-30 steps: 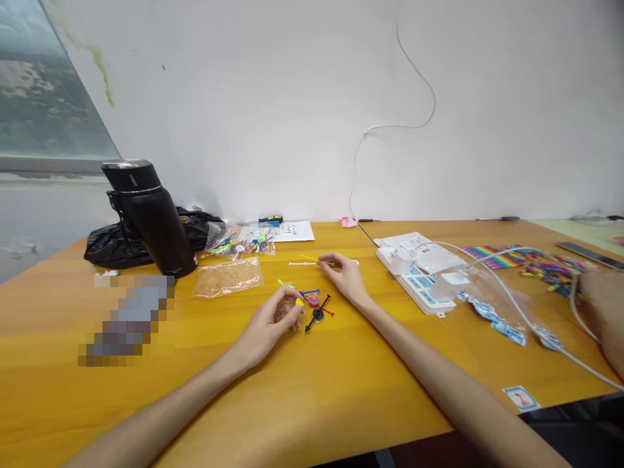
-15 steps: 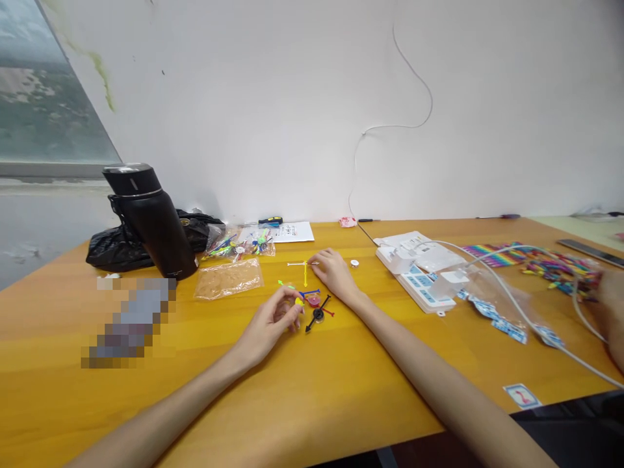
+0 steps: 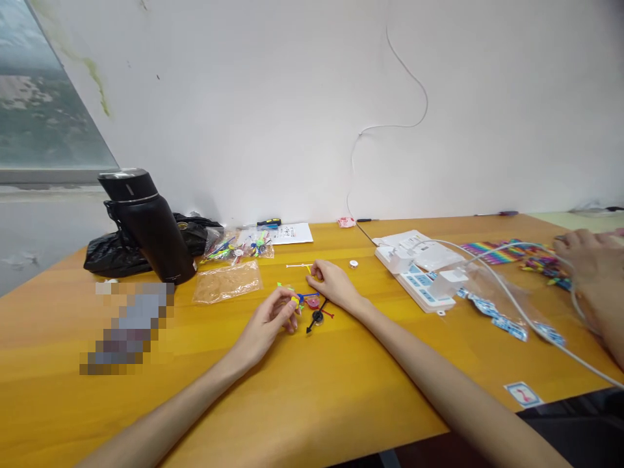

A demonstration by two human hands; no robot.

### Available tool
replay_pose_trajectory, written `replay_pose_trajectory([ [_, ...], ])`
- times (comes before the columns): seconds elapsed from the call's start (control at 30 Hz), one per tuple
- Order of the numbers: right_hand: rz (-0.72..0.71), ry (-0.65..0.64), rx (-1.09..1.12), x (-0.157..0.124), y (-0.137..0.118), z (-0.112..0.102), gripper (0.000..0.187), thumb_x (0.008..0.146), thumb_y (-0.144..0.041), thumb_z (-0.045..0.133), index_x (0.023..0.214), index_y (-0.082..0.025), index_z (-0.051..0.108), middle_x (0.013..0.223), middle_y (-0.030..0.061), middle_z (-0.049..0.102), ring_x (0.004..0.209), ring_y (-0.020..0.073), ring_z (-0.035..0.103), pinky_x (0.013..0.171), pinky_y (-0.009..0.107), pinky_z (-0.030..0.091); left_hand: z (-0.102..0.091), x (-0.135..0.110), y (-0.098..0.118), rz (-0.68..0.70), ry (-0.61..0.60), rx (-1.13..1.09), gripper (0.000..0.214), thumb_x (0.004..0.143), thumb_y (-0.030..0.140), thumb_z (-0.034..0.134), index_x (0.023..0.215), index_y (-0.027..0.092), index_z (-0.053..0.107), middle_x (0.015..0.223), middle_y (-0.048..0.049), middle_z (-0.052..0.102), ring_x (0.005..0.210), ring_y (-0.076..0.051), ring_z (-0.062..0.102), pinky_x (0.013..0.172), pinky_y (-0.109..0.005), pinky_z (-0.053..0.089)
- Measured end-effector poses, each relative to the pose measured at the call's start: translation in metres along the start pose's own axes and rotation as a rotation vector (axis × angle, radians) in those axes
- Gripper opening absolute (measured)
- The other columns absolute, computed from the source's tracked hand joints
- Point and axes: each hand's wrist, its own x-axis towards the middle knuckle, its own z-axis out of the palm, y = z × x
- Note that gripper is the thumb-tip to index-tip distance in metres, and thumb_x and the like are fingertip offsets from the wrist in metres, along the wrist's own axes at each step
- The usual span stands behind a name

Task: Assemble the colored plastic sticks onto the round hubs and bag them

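Pinching a yellow piece (image 3: 295, 301) is the left hand (image 3: 266, 325); the right hand (image 3: 334, 284) nips a yellow stick (image 3: 309, 266). Loosen either grip and it drops among the bits (image 3: 316, 315) beside those fingertips (image 3: 287, 317).

A pixelated patch (image 3: 127, 325) on the table (image 3: 341, 403) masks whatever lies there. The right hand (image 3: 331, 284) curls over its own fingertips, hiding whether it grips the yellow stick (image 3: 309, 267); the yellow piece (image 3: 295, 301) pinched by the left hand (image 3: 266, 325) is too small to identify. At the right edge, another person's hand (image 3: 592, 270) is cut off.
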Motion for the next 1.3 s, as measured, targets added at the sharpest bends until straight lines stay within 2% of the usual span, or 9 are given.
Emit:
replay_pose_trajectory([
  [0.3, 0.086, 0.030, -0.117, -0.005, -0.002, -0.005, 0.010, 0.098, -0.021, 0.058, 0.090, -0.018, 0.063, 0.092, 0.0075, 0.070, 0.079, 0.0181, 0.063, 0.069, 0.026, 0.040, -0.001, 0.000, 0.000, 0.007, -0.011, 0.009, 0.033, 0.096, 0.051, 0.060, 0.105, 0.020, 0.058, 0.092, -0.0025, 0.061, 0.076, -0.015, 0.061, 0.071, -0.028, 0.050],
  [0.53, 0.081, 0.044, -0.169, -0.005, 0.004, -0.010, 0.013, 0.101, -0.025, 0.055, 0.097, -0.016, 0.063, 0.103, 0.0113, 0.069, 0.092, 0.0220, 0.064, 0.081, 0.030, 0.044, 0.000, -0.002, 0.003, 0.011, -0.014, 0.011, 0.030, 0.097, 0.048, 0.059, 0.105, 0.020, 0.057, 0.090, -0.0016, 0.059, 0.075, -0.014, 0.060, 0.071, -0.028, 0.049],
  [0.63, 0.098, 0.022, -0.216, -0.006, 0.005, -0.015, 0.011, 0.098, -0.026, 0.061, 0.095, -0.015, 0.063, 0.101, 0.0113, 0.069, 0.090, 0.0226, 0.064, 0.079, 0.030, 0.044, 0.001, -0.002, 0.004, 0.009, -0.016, 0.003, 0.031, 0.096, 0.050, 0.060, 0.104, 0.020, 0.058, 0.091, -0.0021, 0.059, 0.076, -0.014, 0.060, 0.070, -0.028, 0.049],
  [0.9, 0.113, 0.013, -0.259, -0.010, 0.005, -0.023, 0.009, 0.096, -0.021, 0.060, 0.089, -0.018, 0.066, 0.099, 0.0087, 0.070, 0.084, 0.0205, 0.064, 0.069, 0.028, 0.039, 0.002, -0.002, 0.006, 0.001, -0.014, 0.005, 0.033, 0.095, 0.051, 0.061, 0.102, 0.019, 0.057, 0.085, -0.0009, 0.059, 0.073, -0.014, 0.059, 0.070, -0.028, 0.049],
  [0.97, 0.065, 0.028, -0.241, -0.007, 0.004, -0.025, 0.008, 0.096, -0.021, 0.059, 0.093, -0.019, 0.067, 0.100, 0.0078, 0.070, 0.086, 0.0197, 0.064, 0.071, 0.028, 0.041, 0.002, -0.002, 0.006, -0.002, -0.010, 0.012, 0.033, 0.095, 0.051, 0.061, 0.102, 0.019, 0.057, 0.083, -0.0009, 0.060, 0.073, -0.014, 0.060, 0.069, -0.028, 0.049],
  [1.13, -0.232, 0.006, -0.232, 0.015, 0.000, -0.019, 0.013, 0.099, -0.022, 0.056, 0.097, -0.019, 0.068, 0.100, 0.0082, 0.067, 0.096, 0.0206, 0.061, 0.086, 0.030, 0.042, 0.000, -0.001, 0.004, -0.009, -0.004, 0.028, 0.034, 0.095, 0.051, 0.060, 0.104, 0.019, 0.057, 0.081, -0.0007, 0.060, 0.072, -0.014, 0.060, 0.069, -0.028, 0.049],
  [1.2, -0.273, -0.018, -0.260, 0.025, -0.001, -0.011, 0.014, 0.099, -0.021, 0.056, 0.095, -0.018, 0.069, 0.099, 0.0090, 0.067, 0.097, 0.0218, 0.060, 0.087, 0.031, 0.042, 0.000, 0.000, 0.002, -0.006, -0.007, 0.026, 0.034, 0.096, 0.051, 0.059, 0.105, 0.019, 0.056, 0.081, -0.0007, 0.060, 0.072, -0.014, 0.060, 0.069, -0.028, 0.049],
  [1.3, -0.257, -0.013, -0.261, 0.035, -0.002, -0.001, 0.015, 0.099, -0.020, 0.056, 0.093, -0.017, 0.069, 0.097, 0.0099, 0.068, 0.094, 0.0224, 0.061, 0.085, 0.032, 0.042, -0.001, 0.000, 0.001, -0.001, -0.010, 0.019, 0.034, 0.096, 0.051, 0.059, 0.106, 0.019, 0.056, 0.080, -0.0003, 0.060, 0.073, -0.015, 0.060, 0.069, -0.028, 0.049],
])
